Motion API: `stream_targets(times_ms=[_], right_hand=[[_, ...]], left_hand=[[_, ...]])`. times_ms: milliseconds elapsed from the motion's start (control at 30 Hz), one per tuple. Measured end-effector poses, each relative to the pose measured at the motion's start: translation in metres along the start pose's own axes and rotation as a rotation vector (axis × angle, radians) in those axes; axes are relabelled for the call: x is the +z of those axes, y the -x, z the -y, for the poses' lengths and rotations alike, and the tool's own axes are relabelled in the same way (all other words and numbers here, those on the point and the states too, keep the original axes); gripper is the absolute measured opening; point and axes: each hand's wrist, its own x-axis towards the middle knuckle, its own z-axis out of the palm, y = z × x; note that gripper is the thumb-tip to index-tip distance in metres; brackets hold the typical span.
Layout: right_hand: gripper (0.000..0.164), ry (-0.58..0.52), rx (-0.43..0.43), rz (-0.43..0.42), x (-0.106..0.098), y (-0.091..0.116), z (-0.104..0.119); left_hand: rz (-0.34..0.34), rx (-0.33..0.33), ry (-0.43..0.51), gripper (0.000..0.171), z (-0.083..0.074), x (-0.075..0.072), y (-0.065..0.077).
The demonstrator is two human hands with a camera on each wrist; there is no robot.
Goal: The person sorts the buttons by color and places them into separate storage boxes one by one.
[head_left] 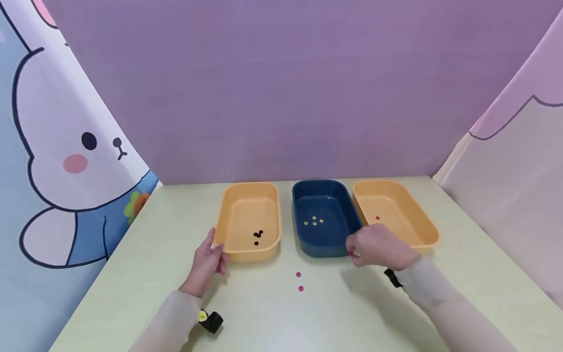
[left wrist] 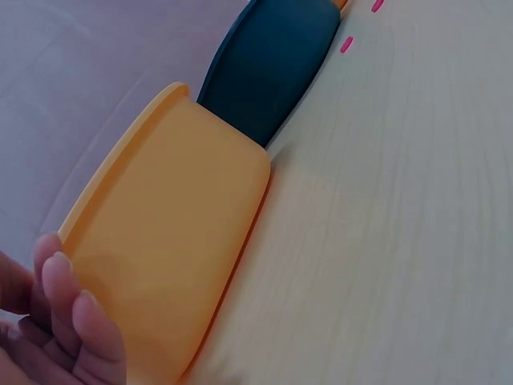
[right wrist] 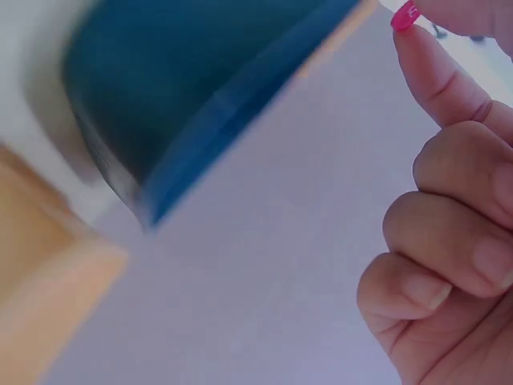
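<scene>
At the near left corner of the left yellow tray, my left hand rests with loosely bent fingers against the rim and outer wall. My right hand is over the near right corner of the blue tray. Between its thumb and index finger it pinches a small pink disc bearing a white mark; the other fingers are curled in. Two more pink discs lie on the table in front of the trays. Another pink disc is inside the right yellow tray.
Several black discs lie in the left yellow tray, and several yellow discs in the blue one. The trays stand in a row on a pale table. Behind them rises a purple cloth; printed cloths flank both sides.
</scene>
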Motion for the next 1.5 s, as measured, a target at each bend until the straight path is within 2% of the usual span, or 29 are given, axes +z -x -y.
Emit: stream_targets(times_ms=[200,367,567,667,867,1033,1367,1500], right_hand=[[0.015,0.102,-0.011,-0.131,-0.028,-0.01,-0.008],[0.019,0.167,-0.026,-0.2,-0.039,-0.012,-0.014],[0.013,0.129,0.039,-0.166,-0.045,-0.002,-0.019],[0.009,0.138,0.055,-0.181,-0.046,0.0,-0.024],[0.007,0.151,0.082,-0.187,-0.044,-0.005,-0.041],[0.006,0.112,0.109,-0.165,-0.042,-0.009,-0.058],[0.01,0.033,0.271,-0.001,-0.017,-0.004,-0.102],[0.012,0.039,0.277,0.004,-0.009,0.0,-0.111]], left_hand=[[0.002,-0.002,0.004,0.063,-0.001,-0.004,-0.001],[0.002,0.001,0.009,0.063,0.0,-0.003,-0.002],[0.019,-0.004,0.018,0.064,0.003,0.0,0.001],[0.02,-0.005,0.017,0.064,0.004,0.0,0.002],[0.01,0.007,0.029,0.064,0.004,0.0,0.002],[0.004,0.023,0.028,0.063,0.003,0.001,0.0],[0.005,0.024,0.018,0.063,0.005,0.002,-0.003],[0.001,0.036,0.015,0.063,0.005,0.002,-0.003]])
